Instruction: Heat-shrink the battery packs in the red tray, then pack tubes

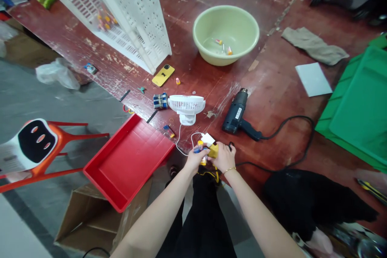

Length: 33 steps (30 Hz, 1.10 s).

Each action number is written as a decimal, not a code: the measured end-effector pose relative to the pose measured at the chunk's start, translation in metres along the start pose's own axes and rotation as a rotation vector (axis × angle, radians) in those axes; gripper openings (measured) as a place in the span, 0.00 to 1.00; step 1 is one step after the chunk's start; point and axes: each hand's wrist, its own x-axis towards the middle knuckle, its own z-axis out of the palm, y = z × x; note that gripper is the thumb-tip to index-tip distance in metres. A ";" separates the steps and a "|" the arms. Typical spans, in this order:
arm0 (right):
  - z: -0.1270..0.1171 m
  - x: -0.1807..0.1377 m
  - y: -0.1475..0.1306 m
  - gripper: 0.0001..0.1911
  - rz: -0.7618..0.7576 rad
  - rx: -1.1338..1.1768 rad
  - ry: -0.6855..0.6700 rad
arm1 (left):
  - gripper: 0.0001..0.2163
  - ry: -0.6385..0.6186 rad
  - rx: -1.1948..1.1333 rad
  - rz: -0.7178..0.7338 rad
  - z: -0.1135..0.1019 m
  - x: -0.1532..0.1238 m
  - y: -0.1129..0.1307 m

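Near the table's front edge my two hands are close together. My left hand [195,160] pinches a small clear tube with yellow ends [203,159], held roughly upright. In my right hand [225,156] is a yellow piece [213,151] whose kind I cannot make out, partly covered by the fingers. A white charger block [208,139] with a white cable lies just beyond the fingers. Farther on stands a small white fan [186,109]. To the right, a black heat gun [236,113] lies on its side, its cord trailing behind my right hand.
A pale green basin [226,14] holds a few small yellow-ended pieces. Beside it are a white perforated basket [152,28] and a yellow phone [163,75]. A red tray [130,161] sits left above a cardboard box [90,221]; a green crate [356,105] stands right.
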 end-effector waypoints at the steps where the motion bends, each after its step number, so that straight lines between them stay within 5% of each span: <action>1: 0.001 0.003 0.002 0.30 -0.014 -0.021 -0.012 | 0.23 0.014 0.003 0.004 -0.003 -0.002 -0.001; 7: 0.004 0.024 0.003 0.53 -0.275 -0.073 -0.134 | 0.23 0.107 -0.006 0.028 -0.028 -0.013 -0.003; 17: 0.020 0.043 0.010 0.47 -0.556 -0.061 -0.187 | 0.23 0.094 0.040 0.054 -0.049 -0.027 -0.020; 27: 0.021 0.043 0.007 0.44 -0.619 -0.090 -0.158 | 0.20 0.103 0.085 0.155 -0.082 -0.052 0.024; 30: 0.004 0.041 -0.006 0.46 -0.598 -0.110 -0.032 | 0.20 0.133 0.076 0.168 -0.100 -0.062 0.029; 33: -0.024 0.062 -0.032 0.47 -0.560 -0.084 0.346 | 0.19 0.144 0.055 0.185 -0.123 -0.070 0.027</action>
